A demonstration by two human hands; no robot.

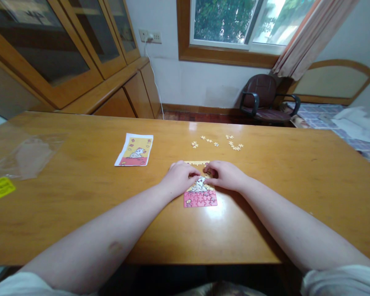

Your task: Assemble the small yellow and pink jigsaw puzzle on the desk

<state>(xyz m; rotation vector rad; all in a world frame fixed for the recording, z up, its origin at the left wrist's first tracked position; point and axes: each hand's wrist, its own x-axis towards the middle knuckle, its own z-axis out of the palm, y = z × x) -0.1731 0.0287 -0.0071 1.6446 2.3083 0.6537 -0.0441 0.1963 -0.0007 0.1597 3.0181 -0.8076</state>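
Note:
A partly assembled jigsaw puzzle [201, 199] lies flat on the table, with a pink lower part, a white cartoon animal in the middle and a yellow strip along its top. My left hand [181, 177] rests over its left side, fingers curled in at the animal. From the right, my right hand [224, 176] reaches over the upper right part with thumb and fingers bent towards each other. Whether either hand pinches a piece is too small to make out. Loose yellow puzzle pieces [235, 146] lie beyond the hands.
A printed reference picture [135, 151] lies to the left on the wooden table [80, 181]. Farther left are a clear plastic bag [33, 156] and a yellow label [0, 190]. Beyond the table stand a cabinet [111, 70] and an armchair [262, 98].

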